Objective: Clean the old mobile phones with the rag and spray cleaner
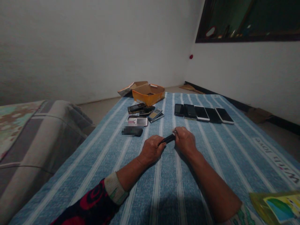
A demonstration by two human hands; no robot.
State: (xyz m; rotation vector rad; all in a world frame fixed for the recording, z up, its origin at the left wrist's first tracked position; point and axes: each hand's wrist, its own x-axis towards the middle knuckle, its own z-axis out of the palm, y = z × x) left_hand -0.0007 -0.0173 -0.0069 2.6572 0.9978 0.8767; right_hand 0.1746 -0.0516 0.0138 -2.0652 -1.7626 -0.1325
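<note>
Both my hands meet over the middle of a blue striped cloth [211,162]. My left hand [151,150] is closed round one end of a small dark phone [167,139], seen edge-on. My right hand [185,140] is closed on its other end, fingers curled over it. Just beyond my hands to the left lies a cluster of old keypad phones [140,115], with one black phone [132,131] nearest. To the right, a row of several smartphones [202,113] lies side by side, screens up.
An open orange cardboard box [148,93] stands at the cloth's far end by the white wall. A grey and patterned cushion or mattress [35,137] lies on the left. A yellow-green printed packet [278,206] sits at the near right corner.
</note>
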